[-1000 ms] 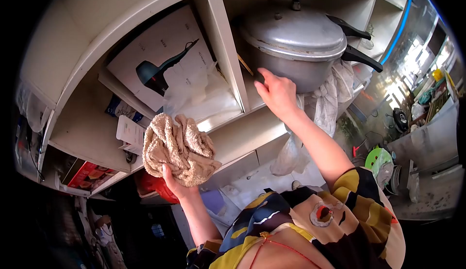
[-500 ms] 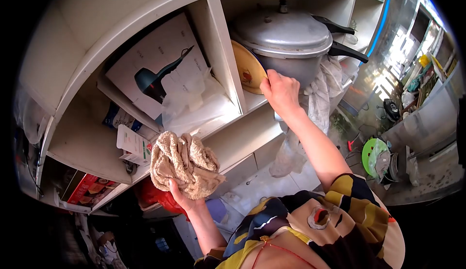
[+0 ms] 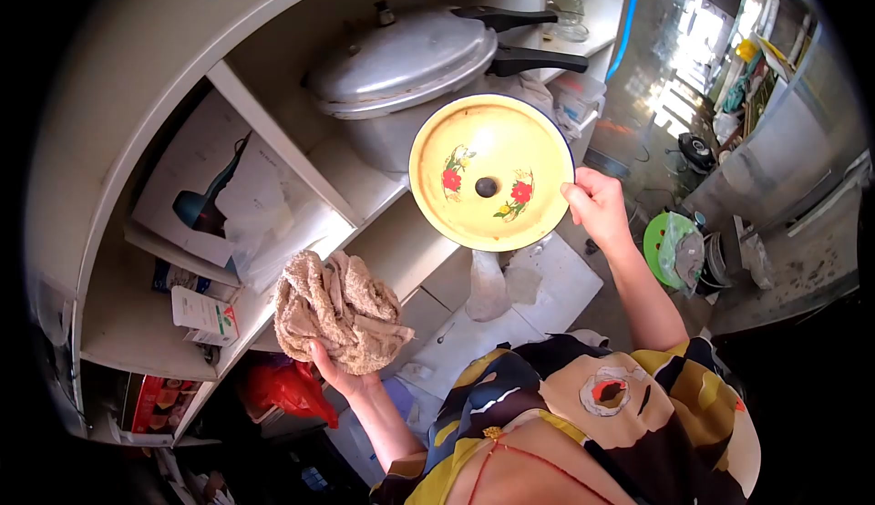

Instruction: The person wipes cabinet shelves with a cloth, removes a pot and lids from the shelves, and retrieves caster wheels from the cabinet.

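Observation:
My left hand (image 3: pixel 344 375) holds a crumpled tan cloth (image 3: pixel 339 309) from below, its thumb against the fabric. My right hand (image 3: pixel 598 206) pinches the right rim of a round yellow lid (image 3: pixel 474 218), which has red flowers, a dark centre knob and a dark blue edge. The lid is raised in front of the shelves with its knob side facing me. Behind it, a silver pressure cooker (image 3: pixel 401 67) with black handles stands in a compartment, its lower right part hidden. The cloth is apart from the lid.
A hair dryer box (image 3: pixel 191 177) and a small white carton (image 3: pixel 205 316) occupy the left compartments. A red bag (image 3: pixel 287 389) is below them. At the right are a blue hose (image 3: pixel 625 22) and a green basin (image 3: pixel 663 254) on the floor.
The yellow lid has come out from beside the pressure cooker, toward me and to the right, in my right hand. My view has shifted right; my left hand still holds the cloth.

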A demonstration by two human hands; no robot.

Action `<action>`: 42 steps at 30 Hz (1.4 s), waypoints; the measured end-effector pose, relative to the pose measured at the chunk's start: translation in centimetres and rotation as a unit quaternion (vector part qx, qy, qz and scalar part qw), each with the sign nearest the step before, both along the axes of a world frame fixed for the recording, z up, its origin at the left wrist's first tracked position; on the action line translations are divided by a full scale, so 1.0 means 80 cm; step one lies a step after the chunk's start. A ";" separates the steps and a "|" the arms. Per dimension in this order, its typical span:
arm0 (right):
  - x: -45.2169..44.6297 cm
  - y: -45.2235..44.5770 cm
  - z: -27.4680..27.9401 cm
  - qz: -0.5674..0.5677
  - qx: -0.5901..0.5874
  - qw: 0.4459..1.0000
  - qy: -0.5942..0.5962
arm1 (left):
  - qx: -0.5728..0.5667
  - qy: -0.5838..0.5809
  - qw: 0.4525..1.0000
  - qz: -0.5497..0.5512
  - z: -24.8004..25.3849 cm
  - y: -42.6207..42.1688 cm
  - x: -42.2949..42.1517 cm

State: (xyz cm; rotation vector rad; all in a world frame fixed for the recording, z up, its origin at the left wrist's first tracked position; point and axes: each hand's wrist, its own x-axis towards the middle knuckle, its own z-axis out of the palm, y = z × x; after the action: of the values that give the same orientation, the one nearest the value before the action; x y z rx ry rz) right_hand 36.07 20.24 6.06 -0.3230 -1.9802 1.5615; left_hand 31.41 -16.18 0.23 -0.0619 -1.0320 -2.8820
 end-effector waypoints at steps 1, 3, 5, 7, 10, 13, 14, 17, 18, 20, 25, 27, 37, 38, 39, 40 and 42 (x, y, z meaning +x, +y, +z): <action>0.014 0.014 -0.005 -0.013 -0.005 1.000 -0.004 | -0.005 -0.004 1.000 -0.013 0.000 0.010 0.001; 0.038 0.045 -0.011 -0.006 -0.027 0.999 -0.029 | -0.004 -0.005 1.000 -0.020 0.001 0.034 0.003; 0.062 0.066 -0.018 -0.037 -0.046 0.998 -0.021 | -0.010 -0.006 0.999 -0.041 -0.003 0.057 0.005; 0.082 0.089 -0.024 -0.043 -0.067 0.996 -0.028 | -0.015 -0.009 0.998 -0.060 -0.008 0.082 0.007; 0.101 0.117 -0.032 -0.064 -0.080 0.994 -0.045 | -0.015 -0.013 0.995 -0.094 -0.013 0.113 0.010; 0.117 0.137 -0.051 -0.076 -0.087 0.992 -0.040 | -0.012 -0.031 0.993 -0.117 -0.023 0.134 0.015; 0.121 0.141 -0.057 -0.081 -0.090 0.992 -0.039 | -0.008 -0.035 0.992 -0.119 -0.023 0.140 0.017; 0.130 0.147 -0.061 -0.088 -0.110 0.987 -0.078 | 0.024 -0.062 0.986 -0.154 -0.025 0.149 0.019; 0.131 0.144 -0.065 -0.088 -0.108 0.987 -0.077 | 0.028 -0.054 0.984 -0.167 -0.031 0.148 0.016; 0.132 0.136 -0.074 -0.098 -0.101 0.988 -0.066 | 0.023 -0.054 0.984 -0.168 -0.042 0.142 0.013; 0.131 0.113 -0.097 -0.102 -0.127 0.982 -0.095 | -0.033 -0.076 0.983 -0.165 -0.052 0.103 0.009; 0.129 0.099 -0.107 -0.109 -0.137 0.979 -0.108 | -0.031 -0.077 0.982 -0.168 -0.056 0.083 0.007; 0.126 0.047 -0.150 -0.142 -0.124 0.975 -0.117 | -0.049 -0.109 0.970 -0.210 -0.075 0.031 -0.013; 0.132 0.044 -0.151 -0.161 -0.096 0.974 -0.129 | -0.053 -0.105 0.968 -0.224 -0.077 0.033 -0.016; 0.139 0.042 -0.153 -0.178 -0.096 0.971 -0.130 | -0.055 -0.101 0.964 -0.239 -0.080 0.037 -0.020; 0.148 0.040 -0.155 -0.234 0.031 0.963 -0.126 | -0.055 -0.106 0.959 -0.256 -0.082 0.043 -0.024; 0.163 0.027 -0.135 -0.319 0.248 0.907 -0.115 | -0.063 -0.116 0.948 -0.290 -0.084 0.061 -0.028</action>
State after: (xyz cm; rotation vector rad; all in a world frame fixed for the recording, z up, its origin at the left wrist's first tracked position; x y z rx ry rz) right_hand 49.11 22.40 -4.76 -0.8655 -2.0651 0.6055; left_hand 29.17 -11.33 -6.51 -0.0410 -1.4533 -3.4017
